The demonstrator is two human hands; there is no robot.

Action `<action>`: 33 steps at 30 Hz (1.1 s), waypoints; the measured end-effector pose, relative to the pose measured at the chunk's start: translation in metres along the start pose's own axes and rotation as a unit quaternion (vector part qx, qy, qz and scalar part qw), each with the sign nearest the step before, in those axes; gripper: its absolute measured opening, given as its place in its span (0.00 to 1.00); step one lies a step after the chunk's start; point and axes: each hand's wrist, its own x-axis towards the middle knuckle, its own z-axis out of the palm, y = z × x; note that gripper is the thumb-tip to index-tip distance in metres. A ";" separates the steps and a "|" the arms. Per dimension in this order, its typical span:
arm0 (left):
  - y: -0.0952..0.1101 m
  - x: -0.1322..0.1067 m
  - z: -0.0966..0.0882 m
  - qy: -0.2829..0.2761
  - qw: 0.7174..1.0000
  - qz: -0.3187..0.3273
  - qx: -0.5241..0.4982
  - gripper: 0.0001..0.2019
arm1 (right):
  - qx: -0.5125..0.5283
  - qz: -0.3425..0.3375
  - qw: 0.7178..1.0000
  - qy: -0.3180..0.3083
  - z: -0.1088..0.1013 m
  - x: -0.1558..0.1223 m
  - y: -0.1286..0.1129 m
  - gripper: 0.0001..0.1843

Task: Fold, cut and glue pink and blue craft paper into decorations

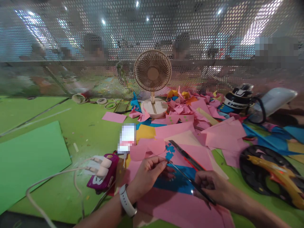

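My left hand (146, 175), with a white watch on its wrist, pinches the far tip of a thin dark rod-like tool (187, 180). My right hand (210, 186) is closed round the near end of the same tool, which slants above a blue paper sheet (180, 183) with cut-out shapes. That sheet lies on large pink sheets (180, 209). A dark ruler (187, 155) with a red edge rests just beyond my hands.
A small beige desk fan (152, 83) stands at the back centre before a perforated metal screen. Heaps of pink, yellow and blue paper (201, 117) spread right. A purple power bank (104, 172) with white cables lies left, a green sheet (28, 158) farther left, a black round hand fan (270, 174) right.
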 end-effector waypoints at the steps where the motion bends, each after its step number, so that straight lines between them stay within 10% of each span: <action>1: 0.000 0.000 0.000 0.001 1.000 -0.001 -0.001 0.12 | -0.002 0.001 1.000 0.002 0.000 0.000 0.000 0.20; 23: 0.001 0.001 -0.002 0.000 1.000 0.006 0.013 0.11 | 0.031 0.001 0.999 0.035 -0.003 -0.001 0.000 0.20; 33: 0.003 -0.016 -0.001 -0.229 0.965 -0.123 0.031 0.11 | 0.041 -0.047 0.982 0.178 -0.039 0.001 -0.004 0.20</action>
